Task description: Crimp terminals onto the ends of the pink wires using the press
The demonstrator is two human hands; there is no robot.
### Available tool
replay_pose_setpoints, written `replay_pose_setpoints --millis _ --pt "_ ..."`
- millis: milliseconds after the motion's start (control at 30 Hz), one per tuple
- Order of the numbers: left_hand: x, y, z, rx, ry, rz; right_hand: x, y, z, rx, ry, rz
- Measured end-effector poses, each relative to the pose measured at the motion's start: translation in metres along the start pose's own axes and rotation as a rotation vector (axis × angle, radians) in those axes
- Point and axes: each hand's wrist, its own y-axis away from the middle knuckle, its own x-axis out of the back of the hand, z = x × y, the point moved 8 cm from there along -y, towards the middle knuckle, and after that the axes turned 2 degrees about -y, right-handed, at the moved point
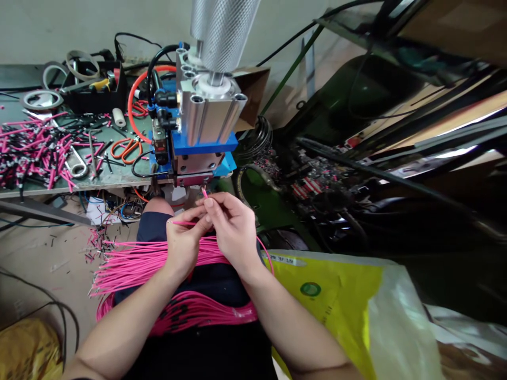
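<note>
Pinched between my right thumb and fingers is a pink wire [205, 193], its bare metal end pointing up toward the press. My right hand [233, 227] is closed on it. Close against it, my left hand [186, 237] is closed too, with a short length of pink wire showing at its fingers. Just beyond my fingertips stands a pneumatic press [200, 163] with a blue plate and silver cylinder. Across my lap lies a bundle of pink wires [130, 264], metal tips to the left. A second bundle of pink wires [202, 311] with black parts curves nearer my body.
On the bench at left lie a heap of pink and black wire cuttings [31, 150], orange-handled scissors [125, 150], tape rolls [41, 99] and a black box [93, 92]. A yellow sack [325, 301] is at my right. Dark machinery [356, 174] stands behind it.
</note>
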Motion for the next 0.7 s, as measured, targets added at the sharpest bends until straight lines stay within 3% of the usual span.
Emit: replay_pose_setpoints --millis 267,400,567,700 --pt "-0.001 0.000 0.000 -0.015 -0.010 -0.014 0.000 0.002 0.001 0.037 -0.008 -0.023" --pt "0.001 0.002 0.007 -0.078 -0.006 -0.033 0.004 0.005 0.008 0.064 -0.033 -0.131" --pt "-0.021 0.015 0.038 -0.170 0.103 -0.239 -0.008 0.027 0.015 0.093 -0.055 -0.459" --pt "-0.036 0.027 0.071 -0.263 0.166 -0.369 -0.016 0.048 0.022 0.101 -0.007 -0.506"
